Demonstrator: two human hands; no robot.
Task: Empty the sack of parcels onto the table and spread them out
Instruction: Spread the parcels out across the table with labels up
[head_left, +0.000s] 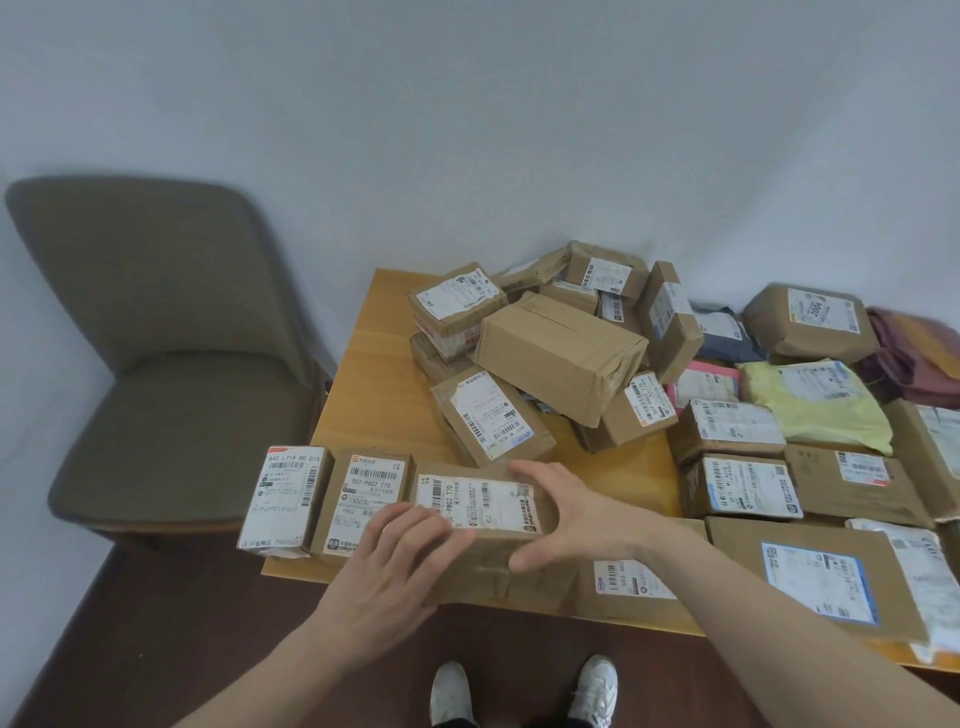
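Several cardboard parcels with white labels cover the wooden table (363, 395). A loose pile (561, 348) of boxes sits at the table's middle back. A labelled brown box (483, 501) lies at the front edge, third in a row after a white-labelled box (285, 499) and another brown box (363, 493). My left hand (400, 561) rests flat on that box's near left corner. My right hand (566, 514) spans its right end, fingers on the far side and thumb on the near side. More parcels, among them a yellow bag (815, 400), lie side by side at the right. No sack is in view.
A grey-green upholstered chair (171, 364) stands left of the table, against the white wall. Folded maroon cloth (914, 353) lies at the far right. Dark wooden floor and my white shoes (524, 691) show below the table's front edge.
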